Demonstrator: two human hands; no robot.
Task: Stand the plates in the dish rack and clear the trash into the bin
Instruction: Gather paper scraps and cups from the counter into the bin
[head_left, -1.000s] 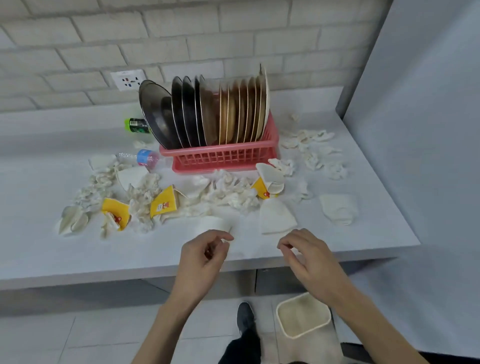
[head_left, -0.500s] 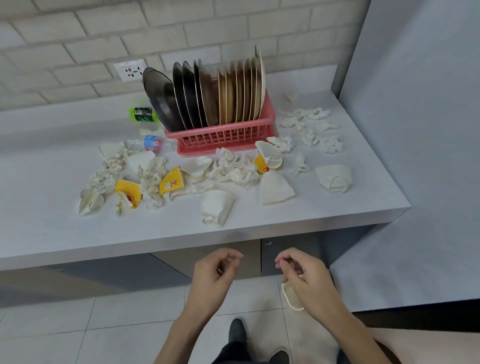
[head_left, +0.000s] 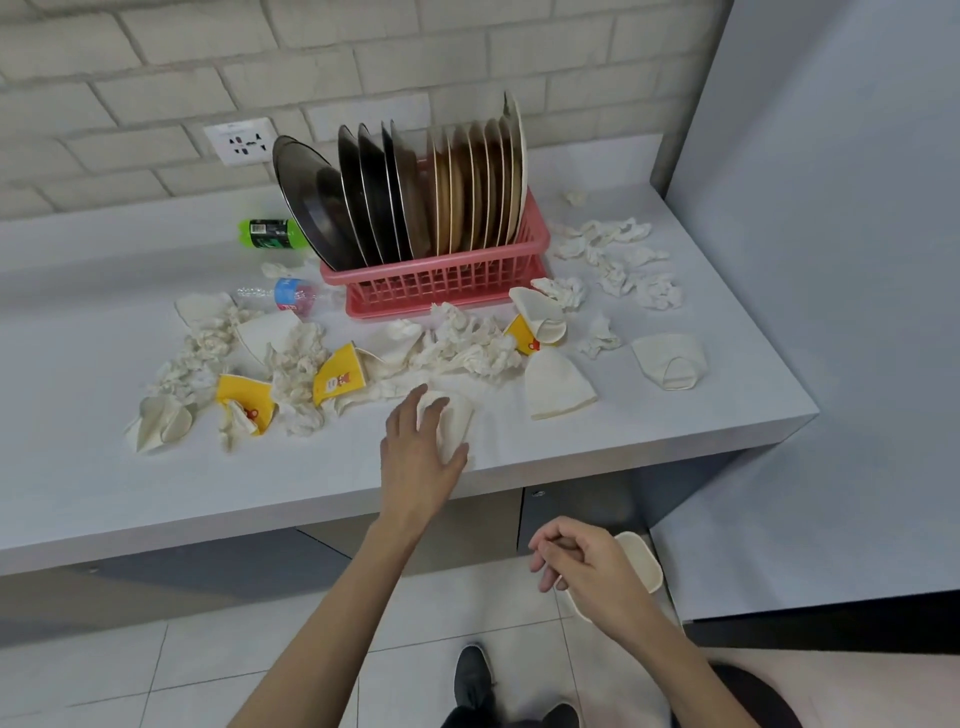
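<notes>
A pink dish rack (head_left: 441, 291) at the back of the grey counter (head_left: 104, 493) holds several dark plates (head_left: 363, 208) and several tan plates (head_left: 467, 192), all standing on edge. Crumpled tissues (head_left: 467, 348), flattened yellow paper cups (head_left: 337, 376) and white paper cups (head_left: 558, 384) litter the counter in front. My left hand (head_left: 421, 452) lies over a crushed white cup (head_left: 457, 421) near the front edge, fingers fairly straight and the thumb at its near right side. My right hand (head_left: 587, 566) hangs loosely curled and empty above the white bin (head_left: 644, 561) on the floor.
A clear water bottle (head_left: 291, 293) and a green bottle (head_left: 267, 234) lie left of the rack. More tissues (head_left: 623, 260) sit at the back right. A grey wall panel (head_left: 831, 312) bounds the counter's right side. My shoe (head_left: 472, 675) stands on the tiled floor.
My left hand rose from below the counter edge and reached forward onto the crushed white cup. The right hand stayed low over the bin. The view shifted slightly.
</notes>
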